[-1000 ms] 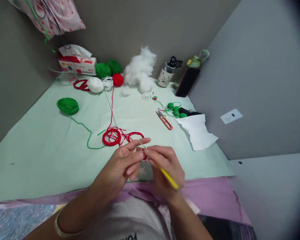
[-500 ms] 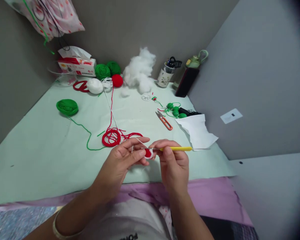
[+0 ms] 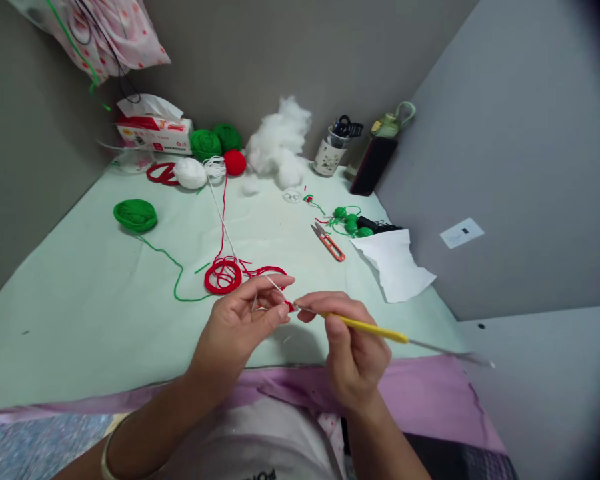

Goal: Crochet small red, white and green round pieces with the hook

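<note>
My left hand [image 3: 247, 313] pinches a small red and white crochet piece [image 3: 290, 307] between thumb and fingers, mostly hidden by the fingertips. A strand of white yarn [image 3: 275, 285] runs over the raised left index finger to the piece. In my right hand [image 3: 357, 340] is a crochet hook with a yellow handle [image 3: 375, 328], its tip at the edge of the piece and its rear metal end pointing out to the right. Behind the left hand lies a red yarn ring [image 3: 223, 276] with loose red strands about it.
Red-handled thread snips [image 3: 329, 241] and white paper [image 3: 395, 263] lie to the right, near green crocheted balls [image 3: 351, 225]. Yarn balls, including a green one [image 3: 135, 215], white stuffing [image 3: 280, 143], a tissue box [image 3: 155, 130], a pen cup [image 3: 330, 153] and a phone [image 3: 375, 165] stand farther back.
The hook has swung from nearly level to slanting, its rear end dropping and moving right. My right hand has shifted slightly right and down. The crochet piece has turned and shows less of its face.
</note>
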`<state>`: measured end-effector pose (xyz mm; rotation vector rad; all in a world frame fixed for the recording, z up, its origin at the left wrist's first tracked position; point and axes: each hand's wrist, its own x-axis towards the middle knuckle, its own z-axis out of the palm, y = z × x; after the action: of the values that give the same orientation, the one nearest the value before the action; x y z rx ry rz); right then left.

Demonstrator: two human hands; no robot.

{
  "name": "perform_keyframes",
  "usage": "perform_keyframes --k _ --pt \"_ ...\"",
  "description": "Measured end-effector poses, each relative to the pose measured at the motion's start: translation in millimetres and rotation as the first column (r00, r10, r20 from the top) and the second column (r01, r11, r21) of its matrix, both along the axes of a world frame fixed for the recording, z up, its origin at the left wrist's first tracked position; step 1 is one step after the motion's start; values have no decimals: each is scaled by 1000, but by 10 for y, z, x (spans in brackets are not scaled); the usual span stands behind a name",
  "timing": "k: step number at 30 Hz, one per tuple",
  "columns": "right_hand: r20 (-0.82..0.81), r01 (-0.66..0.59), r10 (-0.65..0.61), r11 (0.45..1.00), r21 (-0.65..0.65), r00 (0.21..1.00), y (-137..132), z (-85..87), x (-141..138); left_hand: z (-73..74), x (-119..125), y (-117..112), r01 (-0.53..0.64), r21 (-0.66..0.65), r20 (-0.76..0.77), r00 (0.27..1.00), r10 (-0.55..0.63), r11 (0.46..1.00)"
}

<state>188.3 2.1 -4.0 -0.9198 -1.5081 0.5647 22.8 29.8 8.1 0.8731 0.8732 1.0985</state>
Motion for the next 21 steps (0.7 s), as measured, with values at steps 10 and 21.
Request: perform_keyframes --k 10,21 --pt "235 155 -188 977 149 954 12 -67 -41 67 -6 37 203 -327 341 936 -86 923" --pt "115 92 -96 995 39 989 56 -69 -132 -9 34 20 103 -175 236 970 -60 979"
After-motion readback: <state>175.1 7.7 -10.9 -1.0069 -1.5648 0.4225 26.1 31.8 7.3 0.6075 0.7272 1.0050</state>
